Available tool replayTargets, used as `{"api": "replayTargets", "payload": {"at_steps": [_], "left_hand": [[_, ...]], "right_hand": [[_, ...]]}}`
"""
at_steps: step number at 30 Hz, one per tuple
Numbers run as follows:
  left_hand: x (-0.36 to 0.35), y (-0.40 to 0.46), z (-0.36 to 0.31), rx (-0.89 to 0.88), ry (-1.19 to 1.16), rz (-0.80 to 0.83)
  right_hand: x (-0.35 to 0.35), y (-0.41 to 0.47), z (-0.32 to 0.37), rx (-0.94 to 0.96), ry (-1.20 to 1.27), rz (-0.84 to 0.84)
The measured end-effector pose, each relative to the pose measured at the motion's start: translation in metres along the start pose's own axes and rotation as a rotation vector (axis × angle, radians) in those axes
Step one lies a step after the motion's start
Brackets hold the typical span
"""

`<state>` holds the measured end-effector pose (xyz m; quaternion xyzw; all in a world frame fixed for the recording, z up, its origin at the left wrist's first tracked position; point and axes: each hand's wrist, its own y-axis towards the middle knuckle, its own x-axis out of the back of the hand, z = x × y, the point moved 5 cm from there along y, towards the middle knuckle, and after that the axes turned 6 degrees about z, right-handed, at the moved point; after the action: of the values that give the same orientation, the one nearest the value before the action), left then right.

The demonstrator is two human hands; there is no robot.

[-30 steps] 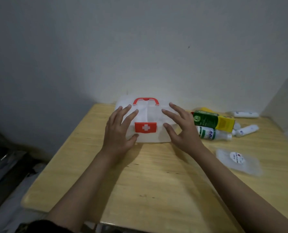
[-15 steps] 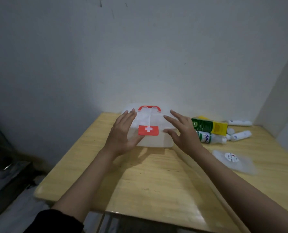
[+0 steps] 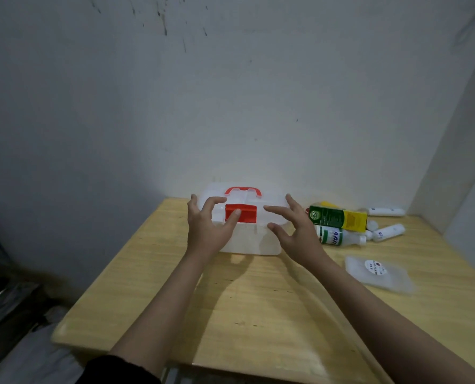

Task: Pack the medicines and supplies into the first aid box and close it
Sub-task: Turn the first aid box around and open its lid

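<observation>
Head view: box not yet open, supplies waiting beside it

The first aid box (image 3: pixel 244 231) sits at the far middle of the tabletop (image 3: pixel 258 314), close to the wall. It is translucent white plastic with a red handle (image 3: pixel 242 190) on top and a red latch (image 3: pixel 242 212) at the front. The latch looks tipped up from the front face, though whether it is fully released cannot be told. The lid appears to be down.

The left hand (image 3: pixel 208 227) is at the box's front left, fingers curled over the lid's edge and the thumb pressed on the latch. The right hand (image 3: pixel 294 231) hovers at the box's right end with fingers spread and bent, gripping nothing; whether the fingertips touch the lid is unclear.

Judging from this, the step in hand is unlatching and opening the box, the very start of the task, since nothing seems packed yet. The next move likely calls for freeing the latch fully and lifting the lid while steadying the light base so it does not slide.

To the right of the box lie the supplies: a green-and-yellow carton (image 3: pixel 338 218), a white bottle (image 3: pixel 340 236) just in front of it, two white tubes (image 3: pixel 386 212) farther right, and a clear pouch (image 3: pixel 377 273) nearer the person.
</observation>
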<state>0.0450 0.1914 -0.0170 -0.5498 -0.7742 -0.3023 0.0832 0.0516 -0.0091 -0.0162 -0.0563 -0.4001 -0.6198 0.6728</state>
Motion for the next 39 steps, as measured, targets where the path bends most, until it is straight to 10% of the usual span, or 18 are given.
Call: {"api": "replayTargets", "payload": {"at_steps": [25, 39], "left_hand": [[0.035, 0.027, -0.039, 0.060, -0.091, -0.096], [0.020, -0.017, 0.034, 0.209, -0.026, 0.132]], "right_hand": [[0.035, 0.034, 0.040, 0.152, 0.001, -0.117], [0.053, 0.084, 0.034, 0.066, 0.184, -0.409]]}}
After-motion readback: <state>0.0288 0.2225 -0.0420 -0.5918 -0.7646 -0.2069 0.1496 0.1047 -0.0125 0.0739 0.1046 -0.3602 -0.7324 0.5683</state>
